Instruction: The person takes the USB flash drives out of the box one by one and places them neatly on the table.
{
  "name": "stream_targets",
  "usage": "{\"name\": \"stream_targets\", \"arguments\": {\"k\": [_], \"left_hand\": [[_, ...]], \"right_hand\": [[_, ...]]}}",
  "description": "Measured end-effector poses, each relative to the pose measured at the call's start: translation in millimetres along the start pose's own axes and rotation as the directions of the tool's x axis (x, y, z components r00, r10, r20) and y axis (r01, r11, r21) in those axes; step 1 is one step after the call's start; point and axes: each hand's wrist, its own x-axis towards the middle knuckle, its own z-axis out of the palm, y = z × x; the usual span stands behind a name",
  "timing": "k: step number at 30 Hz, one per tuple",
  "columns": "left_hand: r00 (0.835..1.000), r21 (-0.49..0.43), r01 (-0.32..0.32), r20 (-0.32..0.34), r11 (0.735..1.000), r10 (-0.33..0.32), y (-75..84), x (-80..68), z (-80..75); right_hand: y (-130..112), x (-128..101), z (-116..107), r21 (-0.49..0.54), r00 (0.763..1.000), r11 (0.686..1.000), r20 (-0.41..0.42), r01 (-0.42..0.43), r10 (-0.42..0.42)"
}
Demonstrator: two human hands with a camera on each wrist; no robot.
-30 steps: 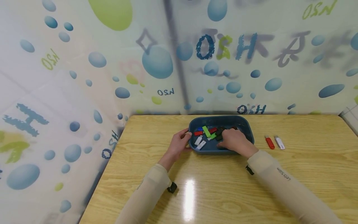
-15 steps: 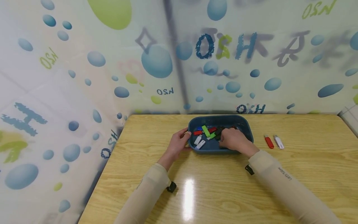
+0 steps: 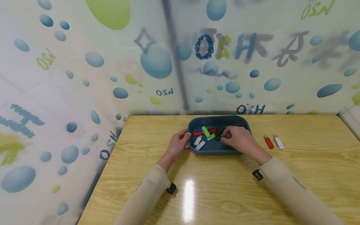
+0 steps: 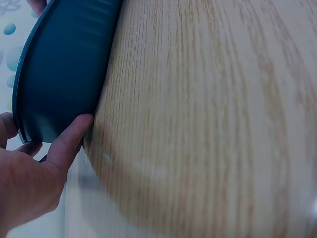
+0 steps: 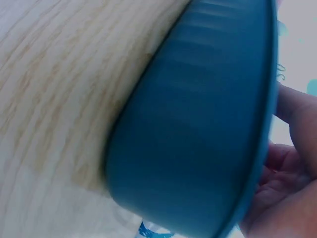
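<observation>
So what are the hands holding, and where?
The left hand grips the blue tub by its left rim. The right hand pinches something small and blue inside; which part cannot be told.

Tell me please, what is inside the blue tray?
The blue tray holds small flash drives: green, red, white, one dark. The right hand covers the tray's right part, so anything there is hidden. The left hand grips the rim.

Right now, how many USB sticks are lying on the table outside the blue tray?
2: a red stick and a white stick, side by side on the table, right of the blue tray. None looks hidden there; others lie inside the tray.
</observation>
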Motion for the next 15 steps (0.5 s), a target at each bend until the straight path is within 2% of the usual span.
{"name": "stream_targets", "arguments": {"k": [6, 15], "left_hand": [[1.000, 0.004, -0.004, 0.001, 1.000, 0.004, -0.8, 0.9, -0.7], [1.000, 0.022, -0.001, -0.003, 1.000, 0.001, -1.8, 1.1, -0.3]], "right_hand": [[6, -12, -11, 0.030, 0.996, 0.999, -0.082, 0.021, -0.018], [18, -32, -37, 0.051, 0.992, 0.999, -0.124, -0.013, 0.019]]}}
